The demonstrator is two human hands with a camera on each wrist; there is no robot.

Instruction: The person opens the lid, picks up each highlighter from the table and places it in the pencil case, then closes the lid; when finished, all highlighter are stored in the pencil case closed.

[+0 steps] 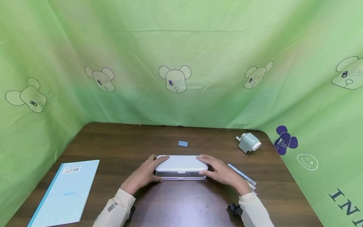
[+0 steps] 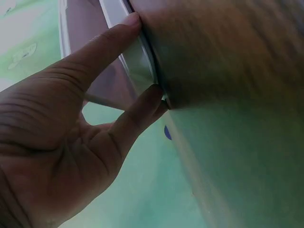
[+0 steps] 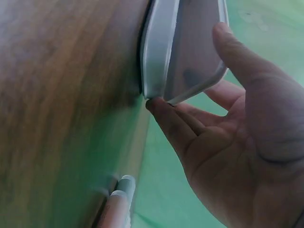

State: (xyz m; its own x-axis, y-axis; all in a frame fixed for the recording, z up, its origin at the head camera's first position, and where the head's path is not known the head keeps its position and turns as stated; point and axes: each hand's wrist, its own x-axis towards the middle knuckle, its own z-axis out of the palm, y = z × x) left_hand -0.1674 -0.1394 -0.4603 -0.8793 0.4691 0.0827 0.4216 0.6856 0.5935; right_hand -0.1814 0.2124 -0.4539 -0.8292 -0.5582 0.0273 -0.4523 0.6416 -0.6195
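Note:
A white pencil case [image 1: 181,164] lies on the brown table in front of me, its lid tilted up along the front and a divider visible inside. My left hand [image 1: 144,173] holds its left end; in the left wrist view the thumb lies on the base's front edge and the fingers reach around the end. My right hand [image 1: 222,170] grips the right end. In the right wrist view its thumb [image 3: 232,45] is on the raised lid's edge, while a fingertip touches the back corner near the base.
A light blue notebook [image 1: 66,192] lies at the left. Behind the case is a small blue eraser [image 1: 182,143]. A grey-green pencil sharpener [image 1: 248,142] stands at the back right, and several pens [image 1: 242,175] lie beside my right forearm. Green printed cloth [image 1: 175,107] surrounds the table.

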